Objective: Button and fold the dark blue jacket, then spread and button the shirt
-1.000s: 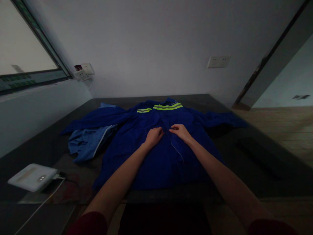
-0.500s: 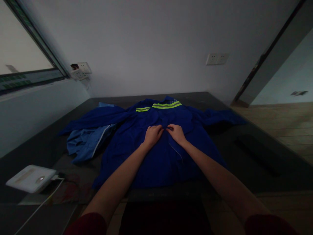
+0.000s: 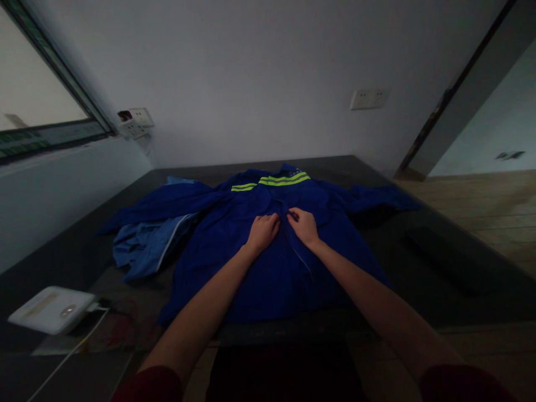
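Note:
A dark blue work jacket (image 3: 259, 279) with yellow-green and grey reflective stripes (image 3: 285, 179) lies spread on the dark table, collar away from me and sleeves out to both sides. At the middle of its front opening, my left hand (image 3: 263, 230) is closed on the jacket's front edge, fingers curled under. Just right of it, my right hand (image 3: 304, 226) pinches the other front edge with thumb and forefinger. A small gap separates the two hands. Whether a button sits between the fingers is too dark to make out. A thin pale line runs down the opening below my right hand.
Under the left sleeve lies a lighter blue garment (image 3: 146, 243) with white piping. A white box-shaped device (image 3: 52, 310) with a cable stands at the table's left front. On the right rests a dark flat object (image 3: 444, 259). Wall sockets (image 3: 369, 99) are behind the table (image 3: 335, 163).
My right hand has shifted slightly up and away from the left, its fingers a little more lifted. My left hand stays nearly in place. The jacket lies as before.

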A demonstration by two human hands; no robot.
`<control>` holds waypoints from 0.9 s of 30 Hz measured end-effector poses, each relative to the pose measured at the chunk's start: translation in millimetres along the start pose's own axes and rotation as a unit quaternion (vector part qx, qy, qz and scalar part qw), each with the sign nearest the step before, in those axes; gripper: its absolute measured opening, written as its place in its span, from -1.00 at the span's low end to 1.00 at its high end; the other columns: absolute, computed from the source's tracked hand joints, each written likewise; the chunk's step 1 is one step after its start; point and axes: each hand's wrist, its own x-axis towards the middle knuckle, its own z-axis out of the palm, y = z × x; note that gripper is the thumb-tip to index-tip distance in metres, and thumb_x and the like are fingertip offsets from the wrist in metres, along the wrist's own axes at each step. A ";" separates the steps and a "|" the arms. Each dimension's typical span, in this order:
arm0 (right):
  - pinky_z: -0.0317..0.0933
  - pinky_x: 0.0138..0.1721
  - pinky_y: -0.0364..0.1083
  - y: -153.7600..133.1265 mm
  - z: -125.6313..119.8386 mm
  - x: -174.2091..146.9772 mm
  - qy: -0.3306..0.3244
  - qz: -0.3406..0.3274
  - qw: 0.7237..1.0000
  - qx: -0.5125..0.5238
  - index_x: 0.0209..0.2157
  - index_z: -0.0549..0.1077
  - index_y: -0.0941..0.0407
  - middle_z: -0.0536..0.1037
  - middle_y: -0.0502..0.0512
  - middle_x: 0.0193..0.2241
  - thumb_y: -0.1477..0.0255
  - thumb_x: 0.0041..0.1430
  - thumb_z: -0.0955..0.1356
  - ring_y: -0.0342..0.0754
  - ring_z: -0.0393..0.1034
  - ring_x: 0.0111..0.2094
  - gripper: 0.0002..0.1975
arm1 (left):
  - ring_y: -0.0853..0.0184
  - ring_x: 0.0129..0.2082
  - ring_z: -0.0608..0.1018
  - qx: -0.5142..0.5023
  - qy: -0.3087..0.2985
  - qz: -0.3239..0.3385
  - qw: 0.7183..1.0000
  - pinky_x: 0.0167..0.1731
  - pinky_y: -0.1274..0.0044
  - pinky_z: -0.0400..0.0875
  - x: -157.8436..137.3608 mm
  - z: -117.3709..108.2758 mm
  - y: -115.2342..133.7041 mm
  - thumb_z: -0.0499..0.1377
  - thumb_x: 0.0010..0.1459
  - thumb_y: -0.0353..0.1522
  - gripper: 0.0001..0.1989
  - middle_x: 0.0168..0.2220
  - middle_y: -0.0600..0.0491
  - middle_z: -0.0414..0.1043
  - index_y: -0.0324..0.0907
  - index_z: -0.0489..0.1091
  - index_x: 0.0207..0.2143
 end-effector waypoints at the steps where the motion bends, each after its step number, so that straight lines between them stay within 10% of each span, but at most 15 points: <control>1: 0.20 -0.26 -0.13 -0.3 0.4 -0.5 0.001 0.000 1.000 -0.002 -0.10 0.47 0.12 0.57 0.10 -0.32 0.35 0.20 0.24 -0.04 0.43 -0.31 -0.70 | 0.25 -0.23 0.48 0.003 0.002 0.000 1.000 -0.17 0.44 0.20 0.0 0.0 -0.1 -0.13 0.31 -0.32 -0.78 -0.30 -0.04 0.47 -0.17 0.27 -0.19; 27: 0.25 -0.14 -0.07 -9.4 4.1 -8.3 -0.085 -0.018 0.994 -0.059 -0.02 0.42 0.08 0.57 0.14 -0.18 0.41 0.20 0.24 0.04 0.46 -0.15 -0.68 | 0.29 -0.27 0.46 0.047 0.072 0.037 0.996 -0.20 0.45 0.17 -0.6 -0.1 -3.3 -0.09 0.30 -0.36 -0.81 -0.34 0.01 0.46 -0.15 0.30 -0.28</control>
